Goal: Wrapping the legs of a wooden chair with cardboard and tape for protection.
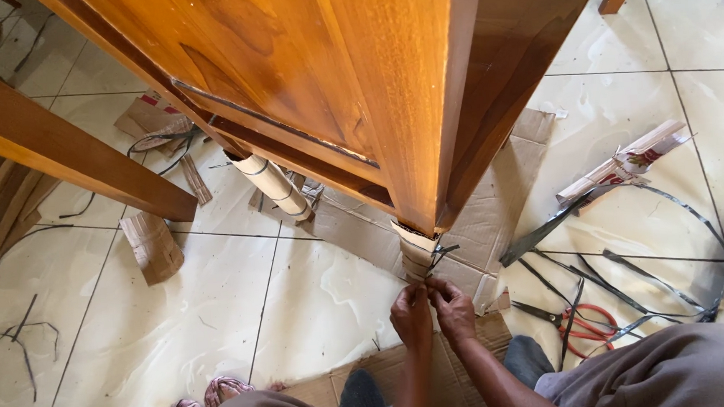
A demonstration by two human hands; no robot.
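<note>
cabinet: big varnished wooden cabinet (321,80) fills top centre, seen from above, standing on a pale tiled floor (135,326)
near leg: cabinet's front corner leg (416,255), wrapped in cardboard, straight below the cabinet's near corner; dark strap ends stick out at its right side
far leg: second wrapped leg (273,185), left of the near leg, under the cabinet's front rail, banded with dark straps
flat cardboard: flattened sheets (497,220) on the floor under and right of the cabinet
loose strapping: black plastic strap pieces (635,287) lying tangled on the tiles, well right of the near leg
cardboard scrap: curled piece (152,246) on the floor, left of the cabinet legs
left hand: left hand (412,316) just below the near leg, fingers pinched closed at the wrapping's lower edge; what exactly is pinched, cannot tell
right hand: right hand (452,307) touching the left, fingers also closed at the same spot
cutters: red-handled cutters (583,324) on the floor among the strapping, right of the hands
</note>
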